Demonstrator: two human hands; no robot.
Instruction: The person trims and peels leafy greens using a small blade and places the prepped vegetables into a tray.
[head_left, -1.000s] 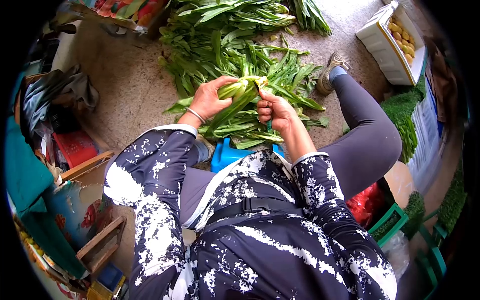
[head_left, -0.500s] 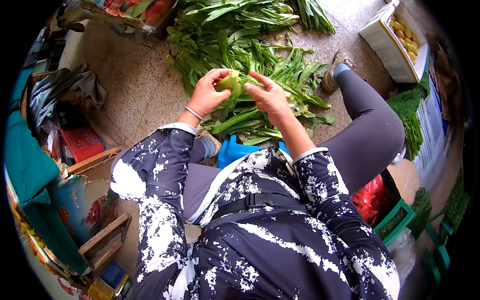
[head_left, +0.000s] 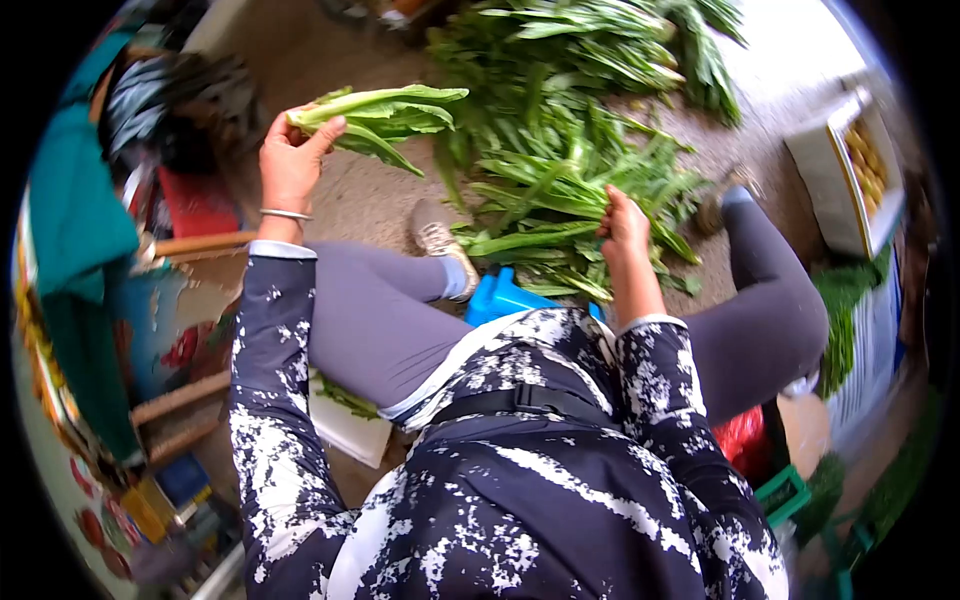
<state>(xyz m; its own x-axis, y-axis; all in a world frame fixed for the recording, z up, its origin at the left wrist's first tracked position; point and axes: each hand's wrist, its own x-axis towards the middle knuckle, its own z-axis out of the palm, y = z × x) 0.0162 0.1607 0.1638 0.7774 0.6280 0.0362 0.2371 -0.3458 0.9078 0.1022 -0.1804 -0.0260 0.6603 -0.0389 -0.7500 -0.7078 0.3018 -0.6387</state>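
Note:
My left hand (head_left: 292, 165), with a bracelet at its wrist, pinches the base of a leafy green stalk bunch (head_left: 385, 112), whose leaves point right. Over the right part of the pile of leafy greens (head_left: 560, 150) is my right hand (head_left: 625, 222), its fingers curled closed. What it holds, if anything, is too small to make out. The pile lies on the floor between my feet, with more bundles (head_left: 590, 30) at its far end.
A blue plastic stool (head_left: 515, 298) shows under me. To the right stands a white foam box (head_left: 825, 185) of yellowish round produce. At the left are a red basket (head_left: 200, 205), wooden frames and teal cloth (head_left: 80, 215). A white box (head_left: 350, 425) with greens sits beside my left thigh.
My left hand has swung out to the left with the stalk bunch, away from the pile. My right hand has parted from it and moved lower right. The view has shifted left.

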